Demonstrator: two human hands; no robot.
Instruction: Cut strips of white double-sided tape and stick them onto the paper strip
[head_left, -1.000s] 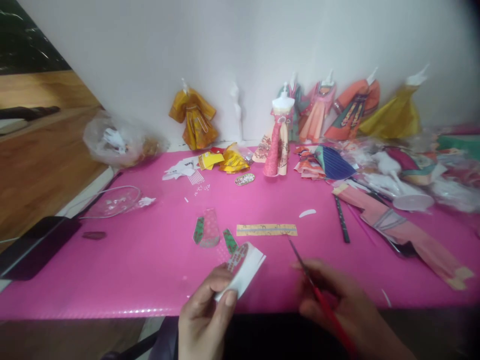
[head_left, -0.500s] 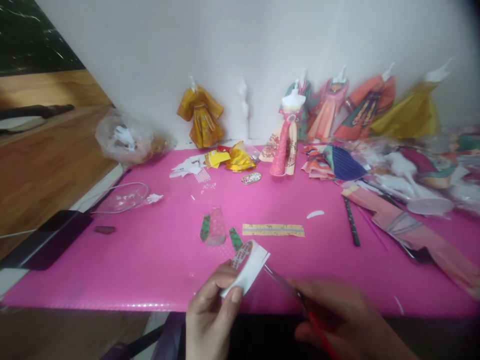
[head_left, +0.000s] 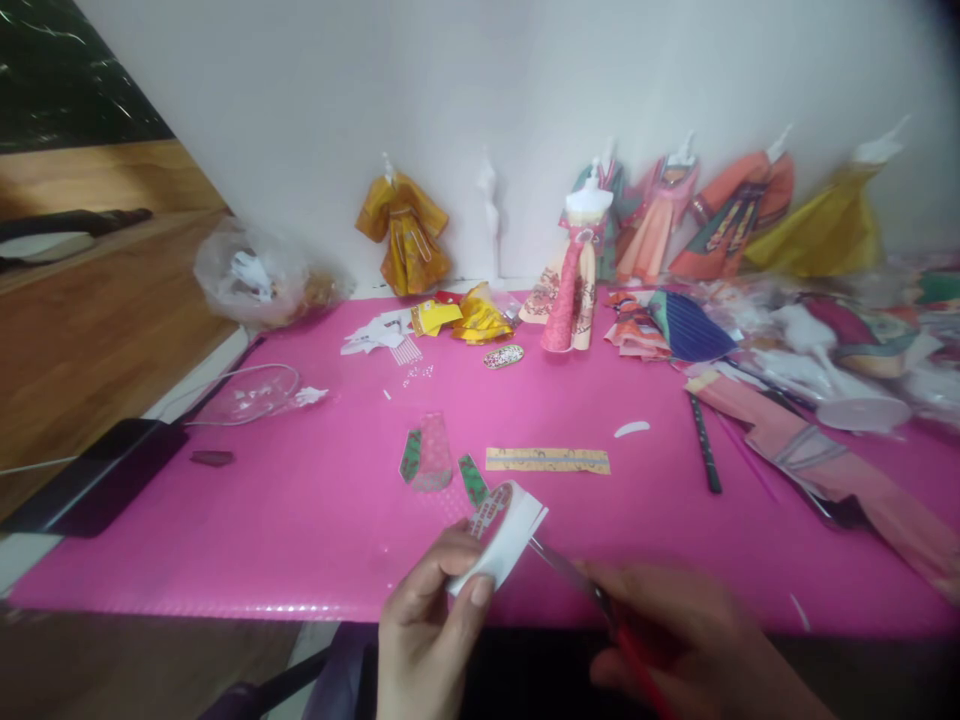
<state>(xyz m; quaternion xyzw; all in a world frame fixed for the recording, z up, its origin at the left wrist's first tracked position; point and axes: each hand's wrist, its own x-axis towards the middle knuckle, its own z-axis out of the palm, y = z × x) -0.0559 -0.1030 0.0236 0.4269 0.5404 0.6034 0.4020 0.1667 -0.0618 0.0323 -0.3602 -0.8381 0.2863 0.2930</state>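
My left hand (head_left: 431,630) pinches a small folded white paper piece (head_left: 502,535) with a red and green pattern, held just above the near edge of the pink table (head_left: 315,500). My right hand (head_left: 682,640) is closed round a thin red-handled tool (head_left: 592,590), whose metal tip touches the right side of the paper piece. Just beyond the paper lie small patterned cut-outs (head_left: 427,460) and a tan paper strip (head_left: 547,460).
Paper-dressed doll mannequins (head_left: 574,270) stand along the white wall, with a yellow robe (head_left: 405,235) to the left. Loose paper garments and plastic bags crowd the right side (head_left: 810,350). A black pen (head_left: 705,445) lies centre right. A dark phone (head_left: 97,480) and clear bag (head_left: 247,395) sit at left.
My right hand swung the tool from pointing away over the table to touching the paper piece. The left hand lifted the paper slightly; the view shifted a little.
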